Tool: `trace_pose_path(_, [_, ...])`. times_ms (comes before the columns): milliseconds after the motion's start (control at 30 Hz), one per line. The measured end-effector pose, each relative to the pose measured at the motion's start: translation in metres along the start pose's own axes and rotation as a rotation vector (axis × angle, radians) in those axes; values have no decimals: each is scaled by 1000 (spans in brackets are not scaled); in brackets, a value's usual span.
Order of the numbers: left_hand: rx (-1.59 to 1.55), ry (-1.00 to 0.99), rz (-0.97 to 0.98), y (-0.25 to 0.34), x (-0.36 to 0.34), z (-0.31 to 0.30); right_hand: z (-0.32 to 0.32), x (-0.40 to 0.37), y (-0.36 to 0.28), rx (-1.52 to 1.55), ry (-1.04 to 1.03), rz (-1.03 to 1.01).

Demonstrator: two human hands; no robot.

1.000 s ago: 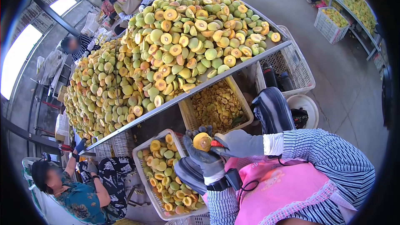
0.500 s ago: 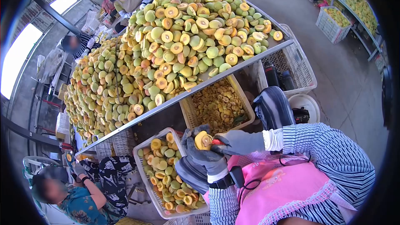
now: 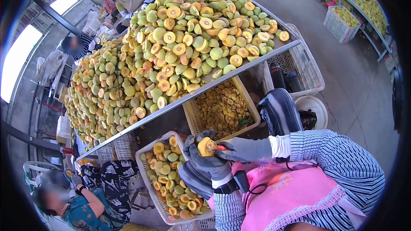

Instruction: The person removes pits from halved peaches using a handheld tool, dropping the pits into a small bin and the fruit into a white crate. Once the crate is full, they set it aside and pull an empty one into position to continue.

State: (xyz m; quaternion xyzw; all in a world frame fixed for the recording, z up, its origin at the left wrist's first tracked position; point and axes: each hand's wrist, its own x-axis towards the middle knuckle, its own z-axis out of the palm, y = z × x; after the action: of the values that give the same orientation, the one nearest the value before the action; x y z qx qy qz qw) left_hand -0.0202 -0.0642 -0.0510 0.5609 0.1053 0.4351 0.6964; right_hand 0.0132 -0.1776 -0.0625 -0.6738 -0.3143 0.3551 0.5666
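Note:
My left hand, in a grey glove, is closed around a yellow peach half with its cut face turned up. The gloved right hand grips a small tool by its red handle. The tool's tip meets the peach half, and its exact shape is too small to make out. Just left of my hands, a white crate holds hollowed peach halves. Beyond them, a yellowish crate contains pits and scraps.
A metal-edged table piled with halved peaches spans the front. To the right stand a white crate with dark bottles and a white bucket. A co-worker sits at lower left; others work beyond the pile.
The peach half has turned slightly in my left hand, with the red-handled tool still against it. My view has shifted a little.

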Motion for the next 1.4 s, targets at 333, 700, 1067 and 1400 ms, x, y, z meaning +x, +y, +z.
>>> trace_pose_path(333, [-140, -134, -182, 4, 9, 2, -24, 1, -10, 681, -327, 407])
trace_pose_path(700, [-117, -92, -421, 7, 42, 19, -46, 19, -39, 812, -228, 466])
trace_pose_path(1067, [-268, -55, -778, -25, 62, 16, -77, 35, -28, 160, -284, 249])
trace_pose_path(1400, [-89, -246, -1054, -56, 77, -18, -71, 50, 9, -612, 436, -190])
